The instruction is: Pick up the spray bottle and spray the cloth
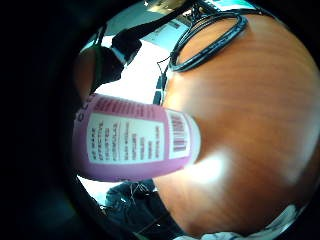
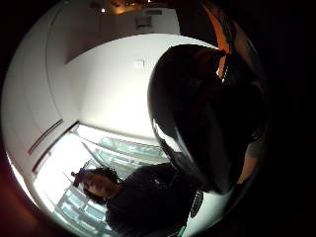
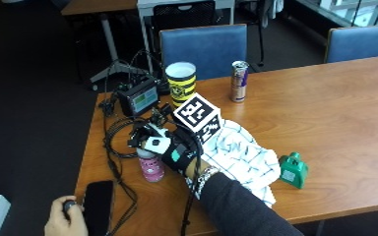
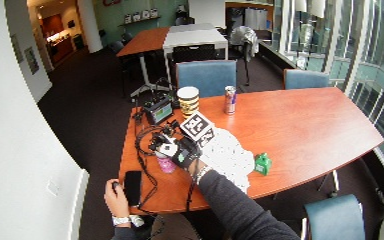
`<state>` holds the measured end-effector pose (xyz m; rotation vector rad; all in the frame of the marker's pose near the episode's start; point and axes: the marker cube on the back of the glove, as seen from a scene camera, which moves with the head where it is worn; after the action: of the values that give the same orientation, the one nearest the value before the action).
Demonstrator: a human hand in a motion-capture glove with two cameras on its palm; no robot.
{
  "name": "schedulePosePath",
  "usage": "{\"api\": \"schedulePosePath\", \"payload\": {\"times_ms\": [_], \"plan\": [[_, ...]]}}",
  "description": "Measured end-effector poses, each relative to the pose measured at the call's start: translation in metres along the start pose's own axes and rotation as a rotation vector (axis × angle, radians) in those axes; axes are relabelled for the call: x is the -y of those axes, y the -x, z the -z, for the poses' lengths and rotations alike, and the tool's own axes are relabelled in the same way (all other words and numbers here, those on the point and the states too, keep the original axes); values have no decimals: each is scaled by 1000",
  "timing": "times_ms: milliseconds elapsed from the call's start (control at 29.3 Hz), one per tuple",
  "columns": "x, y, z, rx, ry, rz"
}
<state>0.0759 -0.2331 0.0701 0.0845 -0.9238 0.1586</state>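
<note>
My gloved right hand (image 3: pixel 176 153) grips the top of a pink spray bottle (image 3: pixel 151 168) at the left part of the wooden table (image 3: pixel 320 103). The bottle stands upright; whether its base touches the table I cannot tell. The bottle's pink body with its white label (image 1: pixel 135 145) fills the little finger side palm view. Its black spray head (image 2: pixel 207 113) looms close in the thumb side palm view. A white cloth with blue checks (image 3: pixel 241 157) lies crumpled just right of the hand, partly under my forearm.
A green bottle-shaped object (image 3: pixel 294 169) stands right of the cloth. Behind are a yellow-black cup (image 3: pixel 180 77), a drink can (image 3: pixel 239 81) and a small screen device (image 3: pixel 139 98) with cables (image 3: pixel 113 142). A bare hand (image 3: pixel 64 219) holds a black phone (image 3: pixel 98 201) at the front left edge.
</note>
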Motion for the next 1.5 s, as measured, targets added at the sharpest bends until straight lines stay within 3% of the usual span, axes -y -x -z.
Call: {"api": "schedulePosePath", "payload": {"times_ms": [444,853,1229,1502], "plan": [[-15,27,23,-266,-14,-2],[-83,67,49,-653,36,58],[-172,83,27,-732,179,150],[-203,72,1,-713,231,171]]}}
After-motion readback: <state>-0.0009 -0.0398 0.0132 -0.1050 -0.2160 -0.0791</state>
